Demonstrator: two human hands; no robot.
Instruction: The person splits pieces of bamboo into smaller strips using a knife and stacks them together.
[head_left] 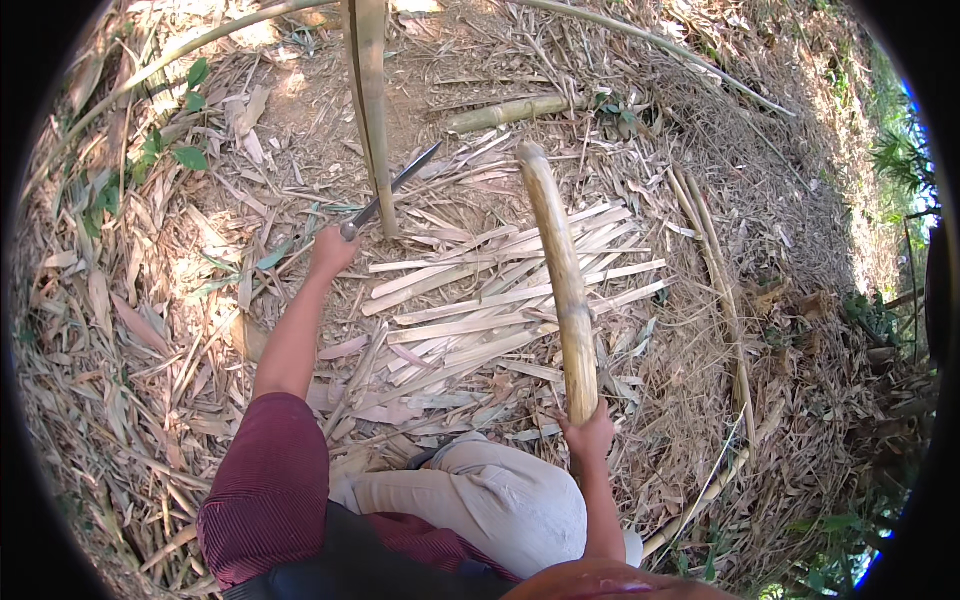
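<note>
While the left hand (332, 250) grips a knife (392, 190) left of centre, fingers wrapped tight round the handle, the blade points up and to the right and crosses a thin upright stalk (372, 110) that runs to the top edge of the frame. Arm stretched well out from the body, probably to keep that blade clear of the legs and the other hand.

Over to the right hand (588, 435), low and right of centre: fingers closed round the near end of a bamboo pole (562, 280). It stands tilted, far end up near the middle of the frame, near end down by the knee (500, 500). Held like that (one hand low, pole leaning away), it looks steadied on its end, within reach of the knife.

Now the pole itself: pale yellow-tan, round, dry-looking, with faint ring joints along its length and a blunt cut top. It is thick and slightly bowed.

Behind it, dead centre, lies a fan of flat pale strips (500, 290), roughly side by side on the ground, touching and overlapping, all at arm's reach. Another pole piece (510, 112) lies near the top, and long thin splits (715, 270) trail down the right side. Dry leaves (120, 340) cover everything else, and a few green leaves (185, 155) show at upper left.
</note>
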